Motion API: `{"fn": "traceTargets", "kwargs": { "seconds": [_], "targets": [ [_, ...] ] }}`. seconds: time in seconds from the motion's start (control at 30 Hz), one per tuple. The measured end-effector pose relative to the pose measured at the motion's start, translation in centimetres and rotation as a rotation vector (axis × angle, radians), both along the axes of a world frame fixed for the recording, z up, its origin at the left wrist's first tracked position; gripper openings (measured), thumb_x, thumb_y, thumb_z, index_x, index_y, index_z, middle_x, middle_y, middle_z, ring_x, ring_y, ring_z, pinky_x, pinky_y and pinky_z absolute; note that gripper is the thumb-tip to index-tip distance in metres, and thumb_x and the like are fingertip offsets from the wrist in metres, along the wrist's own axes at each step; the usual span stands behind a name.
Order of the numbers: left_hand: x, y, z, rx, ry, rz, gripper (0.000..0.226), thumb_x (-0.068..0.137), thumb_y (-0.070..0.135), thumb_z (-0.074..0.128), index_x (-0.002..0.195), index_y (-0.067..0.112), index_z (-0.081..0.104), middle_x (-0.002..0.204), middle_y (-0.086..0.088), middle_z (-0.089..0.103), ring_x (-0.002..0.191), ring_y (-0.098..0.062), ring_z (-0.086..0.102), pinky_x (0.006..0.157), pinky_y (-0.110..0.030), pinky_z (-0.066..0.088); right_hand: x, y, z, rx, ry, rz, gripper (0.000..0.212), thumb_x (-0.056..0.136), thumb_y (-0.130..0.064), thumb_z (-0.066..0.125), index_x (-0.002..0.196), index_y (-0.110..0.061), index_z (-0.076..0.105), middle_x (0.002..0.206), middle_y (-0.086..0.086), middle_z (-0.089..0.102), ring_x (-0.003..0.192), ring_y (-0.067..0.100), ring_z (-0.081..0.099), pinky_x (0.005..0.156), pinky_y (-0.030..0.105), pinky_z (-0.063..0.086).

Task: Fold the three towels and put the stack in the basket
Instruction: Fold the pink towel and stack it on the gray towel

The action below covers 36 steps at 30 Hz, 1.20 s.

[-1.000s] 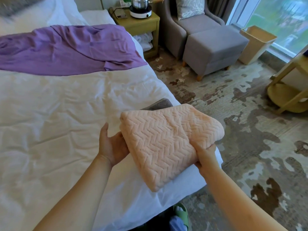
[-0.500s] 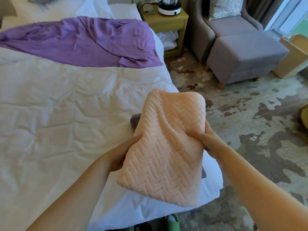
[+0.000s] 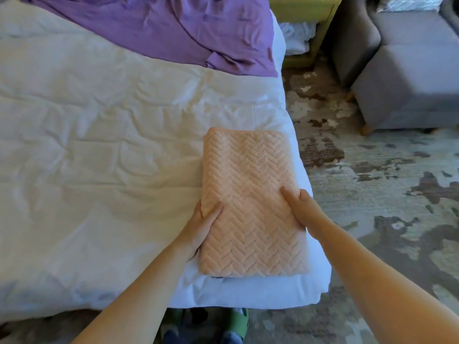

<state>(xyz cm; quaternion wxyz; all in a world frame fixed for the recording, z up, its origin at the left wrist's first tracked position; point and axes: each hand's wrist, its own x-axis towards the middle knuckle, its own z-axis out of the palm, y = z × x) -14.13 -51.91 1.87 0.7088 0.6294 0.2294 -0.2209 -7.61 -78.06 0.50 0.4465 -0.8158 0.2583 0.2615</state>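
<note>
Gripping plush herringbone peach towel [image 3: 250, 182] w/ L hand [image 3: 198, 227], R hand [image 3: 300, 209]; maybe stacked.

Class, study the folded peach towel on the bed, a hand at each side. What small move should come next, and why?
Probably press the peach towel flat and square it up. It lies folded near a corner of the bed, the left hand and right hand gripping its side edges, and a dark sliver, perhaps another towel, peeks out under its near edge.

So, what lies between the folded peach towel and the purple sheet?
Only wrinkled white bedding lies between the peach towel and the purple sheet; the head view shows nothing on it.
</note>
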Motion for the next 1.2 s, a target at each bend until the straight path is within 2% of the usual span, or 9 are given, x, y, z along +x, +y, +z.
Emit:
{"fn": "traceTargets", "kwargs": {
  "seconds": [0.13,0.27,0.4,0.53,0.67,0.77,0.87,1.03,1.2],
  "targets": [
    [0.5,-0.2,-0.3,-0.016,-0.005,0.015,0.066,0.079,0.055,0.064,0.136,0.036,0.036,0.126,0.012,0.056,0.109,-0.006,0.057,0.083,-0.024,0.048,0.2,-0.6,0.6,0.042,-0.164,-0.069,0.084,0.077,-0.073,0.050,0.142,-0.022,0.031,0.136,0.005,0.048,0.102,0.021,0.052,0.075,0.036,0.047],
    [-0.2,0.0,-1.1,0.120,0.108,-0.054,0.076,0.082,0.062,0.055,0.142,0.021,0.033,0.136,-0.002,0.052,0.117,-0.017,0.054,0.099,-0.034,0.044,-0.7,-1.1,0.0,0.067,-0.067,-0.003,0.073,0.085,-0.065,0.049,0.140,-0.020,0.032,0.133,0.005,0.050,0.109,0.026,0.055,0.091,0.043,0.048],
    [-1.8,0.6,0.5,0.133,0.203,-0.170,0.078,0.065,0.086,0.041,0.125,0.037,0.045,0.121,0.012,0.062,0.105,-0.010,0.061,0.079,-0.033,0.052,-3.9,-1.7,0.4,0.117,-0.118,-0.050,0.069,0.086,-0.067,0.042,0.140,-0.025,0.033,0.135,0.000,0.049,0.106,0.017,0.051,0.087,0.034,0.042],
    [-5.1,1.7,1.2,0.042,0.238,-0.335,0.083,0.061,0.080,0.062,0.128,0.040,0.035,0.123,0.016,0.054,0.107,-0.006,0.057,0.078,-0.027,0.052,-9.1,-2.8,0.7,0.331,-0.065,-0.015,0.095,0.065,-0.075,0.062,0.144,-0.034,0.027,0.135,-0.004,0.049,0.114,0.017,0.055,0.094,0.037,0.048],
    [-6.4,1.4,0.6,0.067,0.195,-0.294,0.077,0.077,0.050,0.072,0.139,0.022,0.036,0.130,0.006,0.055,0.111,-0.013,0.059,0.086,-0.034,0.054,-11.7,-4.3,1.3,0.458,0.015,0.205,0.117,0.059,-0.031,0.090,0.145,-0.047,0.012,0.132,-0.006,0.049,0.116,0.015,0.056,0.090,0.031,0.052],
    [-6.3,0.1,0.5,-0.008,0.124,-0.201,0.065,0.079,0.051,0.065,0.133,0.019,0.049,0.119,-0.001,0.067,0.103,-0.019,0.066,0.083,-0.037,0.055,-12.8,-4.3,0.9,0.320,-0.116,0.173,0.093,0.076,-0.004,0.075,0.143,-0.041,0.023,0.120,-0.001,0.058,0.097,0.009,0.065,0.071,0.018,0.054],
    [-6.3,-1.4,0.3,0.003,0.081,-0.162,0.052,0.085,0.058,0.055,0.121,0.022,0.056,0.101,-0.004,0.072,0.080,-0.017,0.071,0.063,-0.027,0.055,-13.5,-4.0,1.1,0.167,-0.333,-0.028,0.044,0.087,0.005,0.049,0.110,-0.031,0.055,0.099,0.005,0.066,0.080,0.013,0.069,0.062,0.019,0.056],
    [-7.3,-2.0,-2.2,0.107,-0.033,-0.113,0.049,0.084,0.065,0.052,0.112,0.026,0.060,0.082,0.000,0.067,0.063,-0.014,0.059,0.045,-0.022,0.042,-15.5,-4.2,-0.4,0.030,-0.519,-0.094,0.033,0.085,0.004,0.050,0.085,-0.029,0.056,0.073,-0.011,0.066,0.067,0.000,0.066,0.054,0.012,0.052],
    [-9.0,-1.4,-4.8,0.255,-0.015,-0.082,0.049,0.085,0.062,0.053,0.119,0.027,0.052,0.099,0.000,0.066,0.066,-0.013,0.060,0.050,-0.022,0.048,-16.3,-3.4,-2.9,0.030,-0.385,-0.020,0.030,0.089,0.005,0.044,0.102,-0.021,0.052,0.101,0.012,0.064,0.083,0.021,0.066,0.064,0.021,0.054]
  ]
}}
